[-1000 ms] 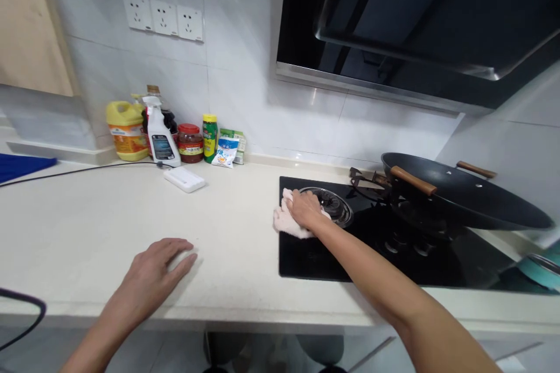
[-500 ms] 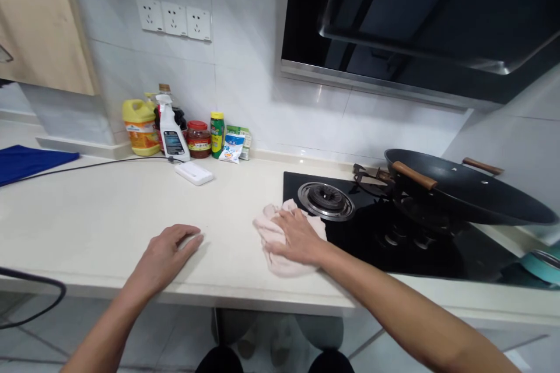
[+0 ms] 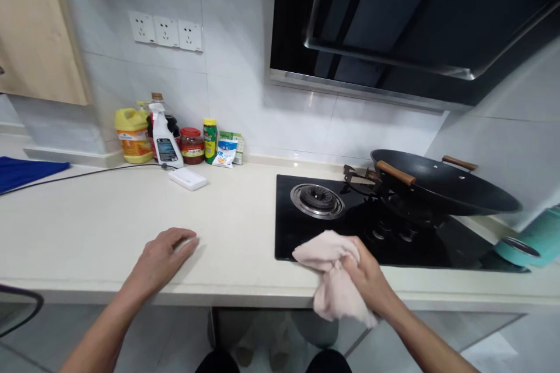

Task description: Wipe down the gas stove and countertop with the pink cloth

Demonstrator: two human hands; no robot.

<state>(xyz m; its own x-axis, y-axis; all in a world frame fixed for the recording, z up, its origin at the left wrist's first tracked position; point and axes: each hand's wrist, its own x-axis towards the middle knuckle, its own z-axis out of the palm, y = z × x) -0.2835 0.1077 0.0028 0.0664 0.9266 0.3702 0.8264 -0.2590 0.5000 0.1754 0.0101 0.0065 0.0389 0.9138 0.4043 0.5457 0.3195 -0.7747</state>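
From where I'm standing, the person's right hand (image 3: 367,277) is gripping a pale pink cloth (image 3: 328,250), its fingers closing around a bunched part of the fabric. The cloth is spreading out on the left side of that hand: one fold is stretching across the near edge of the black stove (image 3: 286,233), and the rest is drooping below the hand, past the front edge of the pale surface (image 3: 236,233). I can't tell whether any of it is touching the stove glass.

The left hand (image 3: 164,256) is holding nothing. Its fingers are curving loosely together, and the thumb is standing a little apart, leaving a narrow gap. It is staying low over the surface, well to the left of the cloth; whether it is bearing any weight there, I can't make out.

Beyond the right hand, a round burner (image 3: 318,200) is showing uncovered, and a wide black wok (image 3: 446,186) is sitting farther off to that hand's right. Beyond the left hand, a white rectangular object (image 3: 188,179) is lying flat, and behind it a white spray bottle (image 3: 165,143) is standing beside a red-lidded jar (image 3: 191,147), near the wall.
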